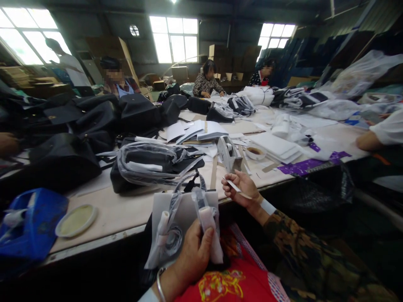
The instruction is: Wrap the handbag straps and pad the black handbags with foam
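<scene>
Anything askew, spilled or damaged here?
Mostly clutter: a crumpled purple strip lies along the front edge of the table, and thin plastic hangs below that edge, like stray wrapping. No spill or damage is evident around the left hand or the white-wrapped piece it holds.

Factory-type workshop, bag work, inside a big hall. Long shared worktable (105, 214) with black bags (138, 111) heaped along its left side, many much alike (batch work, clearly). Mid-table: stacked white sheets (213, 130), what looks like a tape dispenser (226, 153), a roll of tape (256, 153). Clear plastic wrapping (359, 79) bunched up at far right. Several people around the table, e.g. a person in a spotted top (200, 85) seated opposite. Background: cardboard boxes (179, 74), large multi-pane windows (176, 40), dark walls.
</scene>
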The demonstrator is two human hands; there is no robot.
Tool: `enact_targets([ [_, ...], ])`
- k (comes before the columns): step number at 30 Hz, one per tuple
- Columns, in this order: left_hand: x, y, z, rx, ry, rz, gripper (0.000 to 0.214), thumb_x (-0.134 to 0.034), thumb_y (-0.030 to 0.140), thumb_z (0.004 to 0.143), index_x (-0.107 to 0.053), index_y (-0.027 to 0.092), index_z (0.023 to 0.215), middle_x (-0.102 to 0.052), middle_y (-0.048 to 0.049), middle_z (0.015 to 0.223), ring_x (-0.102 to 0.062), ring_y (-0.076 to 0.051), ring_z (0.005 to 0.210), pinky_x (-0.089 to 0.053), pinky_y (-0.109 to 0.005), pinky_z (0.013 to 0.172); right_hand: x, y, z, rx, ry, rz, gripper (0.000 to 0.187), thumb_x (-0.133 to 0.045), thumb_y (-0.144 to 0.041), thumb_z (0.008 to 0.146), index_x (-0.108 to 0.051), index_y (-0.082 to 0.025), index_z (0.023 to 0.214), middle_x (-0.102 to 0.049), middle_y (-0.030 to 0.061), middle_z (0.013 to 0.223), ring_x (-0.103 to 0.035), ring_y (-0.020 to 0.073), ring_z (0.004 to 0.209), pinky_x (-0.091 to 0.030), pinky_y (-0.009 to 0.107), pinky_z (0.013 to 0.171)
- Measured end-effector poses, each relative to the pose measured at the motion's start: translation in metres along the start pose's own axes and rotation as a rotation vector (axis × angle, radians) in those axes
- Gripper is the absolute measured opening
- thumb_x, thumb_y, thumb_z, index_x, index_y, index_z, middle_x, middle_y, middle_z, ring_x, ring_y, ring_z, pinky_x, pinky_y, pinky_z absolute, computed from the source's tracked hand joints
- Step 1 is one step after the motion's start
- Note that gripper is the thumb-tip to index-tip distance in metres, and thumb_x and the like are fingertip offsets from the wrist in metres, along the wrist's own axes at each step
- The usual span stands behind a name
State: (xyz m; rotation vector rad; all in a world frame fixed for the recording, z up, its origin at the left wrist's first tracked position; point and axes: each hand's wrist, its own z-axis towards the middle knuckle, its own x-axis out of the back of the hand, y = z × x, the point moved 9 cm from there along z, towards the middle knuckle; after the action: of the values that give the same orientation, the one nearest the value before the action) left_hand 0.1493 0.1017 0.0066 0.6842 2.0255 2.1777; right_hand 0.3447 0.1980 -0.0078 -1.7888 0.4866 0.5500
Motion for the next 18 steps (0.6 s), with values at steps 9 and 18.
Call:
enact_targets([
  [9,-0.005,-0.005,-0.001,0.057,-0.050,-0.017,0.044,-0.042,0.051,0.099,-0.062,0.013,0.110,-0.071,-0.0130,0.099,-0.066,-0.025,0.086,-0.054,-0.034,0.072,-0.022,0.005,-0.034,0.054,-0.134,-0.278,0.062,-0.079,-0.026,0.076,-0.046,-0.024,0.128,-0.072,0.0037,0.091,-0.072,0.0190,0.066,-0.054,0.023,0.043],
  [18,-0.011,-0.020,-0.007,0.185,-0.092,-0.184,0.044,-0.044,0.057,0.097,-0.057,0.015,0.102,-0.070,-0.0073,0.086,-0.065,-0.019,0.071,-0.053,-0.029,0.062,-0.033,0.015,-0.085,-0.103,-0.222,-0.855,0.035,-0.062,-0.049,0.090,-0.068,-0.016,0.098,-0.064,-0.0021,0.060,-0.060,0.0107,0.045,-0.044,0.018,0.039],
])
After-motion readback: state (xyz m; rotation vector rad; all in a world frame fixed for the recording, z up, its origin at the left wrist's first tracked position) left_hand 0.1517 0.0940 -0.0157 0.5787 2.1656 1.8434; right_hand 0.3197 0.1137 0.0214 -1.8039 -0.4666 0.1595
